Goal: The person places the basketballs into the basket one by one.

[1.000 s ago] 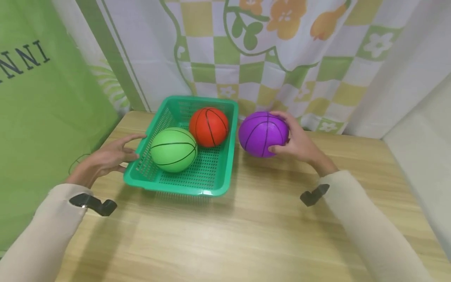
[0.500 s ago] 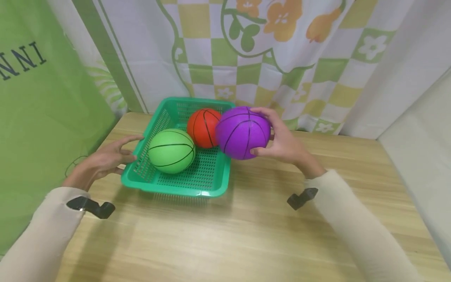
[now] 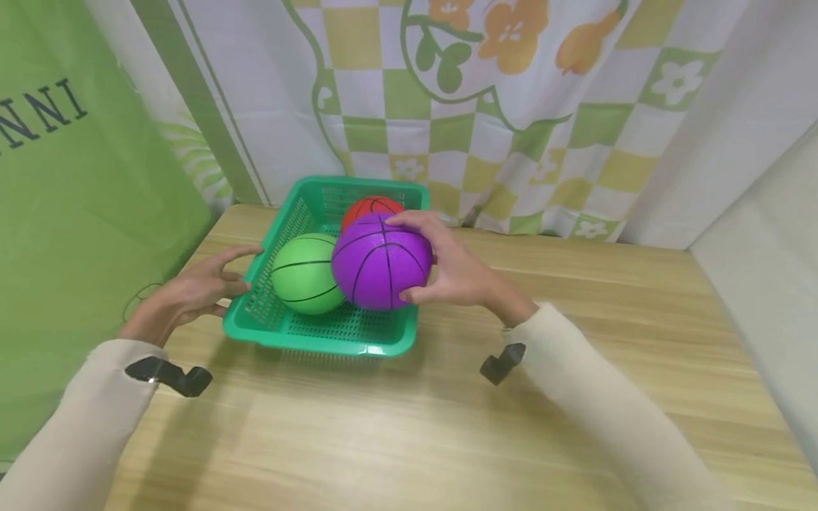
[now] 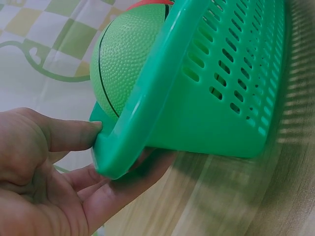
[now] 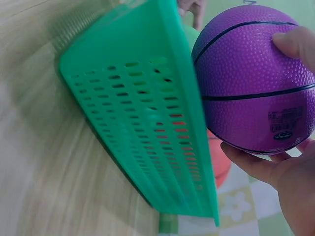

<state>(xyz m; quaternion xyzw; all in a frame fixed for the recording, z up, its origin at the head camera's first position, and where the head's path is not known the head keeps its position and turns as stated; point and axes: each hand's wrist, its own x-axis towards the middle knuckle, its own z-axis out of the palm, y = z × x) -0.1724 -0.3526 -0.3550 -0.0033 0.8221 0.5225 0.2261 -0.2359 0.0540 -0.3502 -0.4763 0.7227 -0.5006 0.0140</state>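
A purple ball (image 3: pixel 382 262) with black basketball lines is held over the right part of a green plastic basket (image 3: pixel 319 344). My right hand (image 3: pixel 456 266) grips it from the right, thumb and fingers spread round its side. Inside the basket sit a light green ball (image 3: pixel 303 273) on the left and a red ball (image 3: pixel 371 206) at the back, partly hidden by the purple one. At the basket's left rim, my left hand (image 3: pixel 198 287) pinches the edge; the left wrist view shows the thumb (image 4: pixel 74 135) on top and fingers underneath.
The basket stands on a light wooden table (image 3: pixel 409 440). A patterned curtain (image 3: pixel 447 128) hangs right behind it, a green cloth (image 3: pixel 83 234) on the left. A pale wall (image 3: pixel 767 191) borders the table's right side.
My right hand has carried the purple ball leftward, from beside the basket, across its right rim to over its inside. My left hand stays at the left rim.
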